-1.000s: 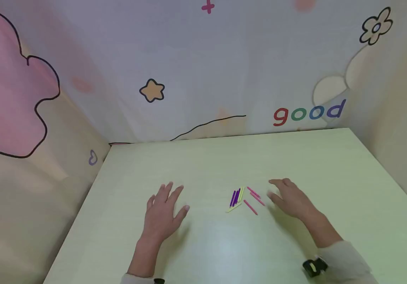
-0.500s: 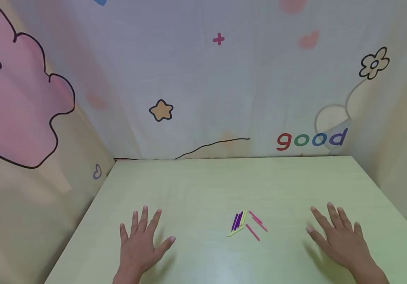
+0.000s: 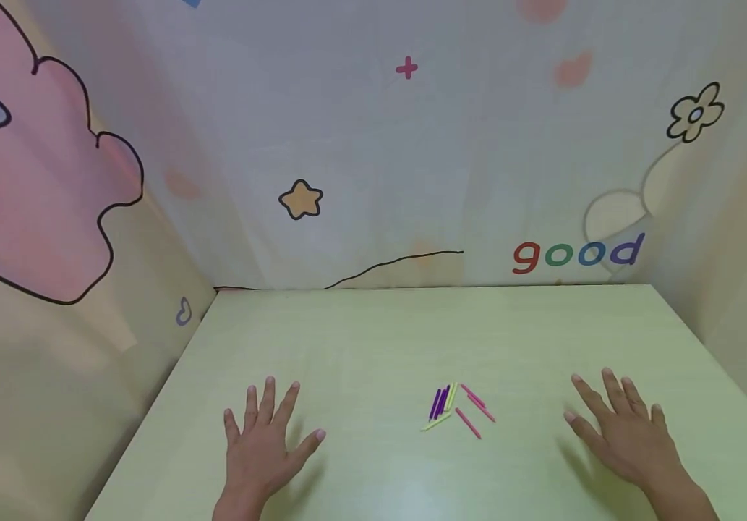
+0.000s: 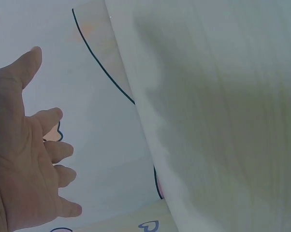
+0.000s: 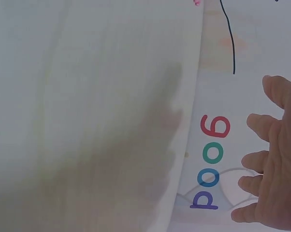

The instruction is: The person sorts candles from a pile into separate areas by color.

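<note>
Several thin coloured sticks lie in a loose group near the middle of the table in the head view. Purple sticks (image 3: 440, 403) stand side by side at the left, with yellow sticks (image 3: 437, 422) along and below them. To their right are pink sticks (image 3: 468, 423), set at a slant. My left hand (image 3: 261, 452) is left of the group, fingers spread and holding nothing. On the other side, my right hand (image 3: 633, 441) is likewise spread, apart from the sticks. Both wrist views show the hands with bare palms, the left hand (image 4: 27, 159) and the right hand (image 5: 276, 164).
The pale green table (image 3: 373, 340) runs back to a printed cloth backdrop (image 3: 373, 145) bearing a star, a flower and the word "good". Cloth also rises along the table's left and right sides.
My right hand has drawn away from the sticks to the right and spread its fingers. My left hand has shifted left and nearer me. The head view has tilted up; the sticks keep their arrangement.
</note>
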